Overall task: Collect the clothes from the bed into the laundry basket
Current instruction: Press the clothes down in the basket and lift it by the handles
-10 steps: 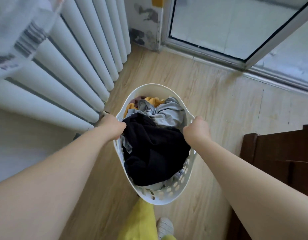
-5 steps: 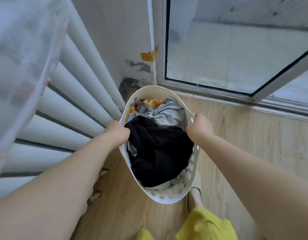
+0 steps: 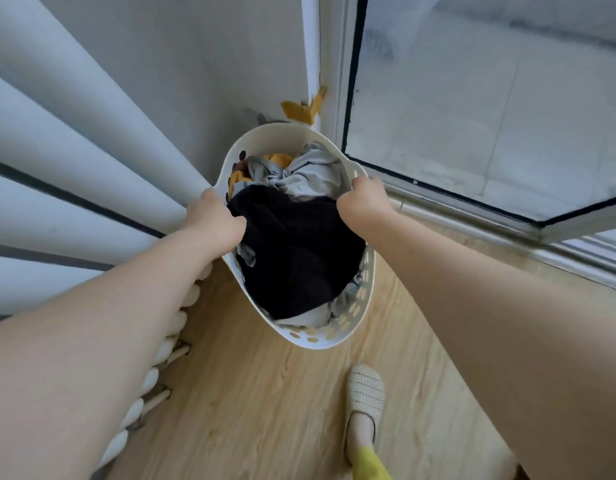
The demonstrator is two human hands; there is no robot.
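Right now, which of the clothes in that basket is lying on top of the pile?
The black garment. It lies over the grey clothes and the yellow piece at the far end of the white laundry basket.

Basket point(image 3: 325, 337) handles hidden by fingers point(image 3: 360, 184)

White radiator point(image 3: 74, 161) at left, pale wood floor point(image 3: 265, 410), glass door point(image 3: 490, 98) at right, daylight.

The laundry basket point(image 3: 320, 337) hangs above the floor point(image 3: 265, 410) between the left hand point(image 3: 214, 216) and right hand point(image 3: 363, 202), clothes point(image 3: 296, 258) inside; radiator point(image 3: 74, 188) to its left, window point(image 3: 490, 109) right, foot point(image 3: 364, 393) nearer the person
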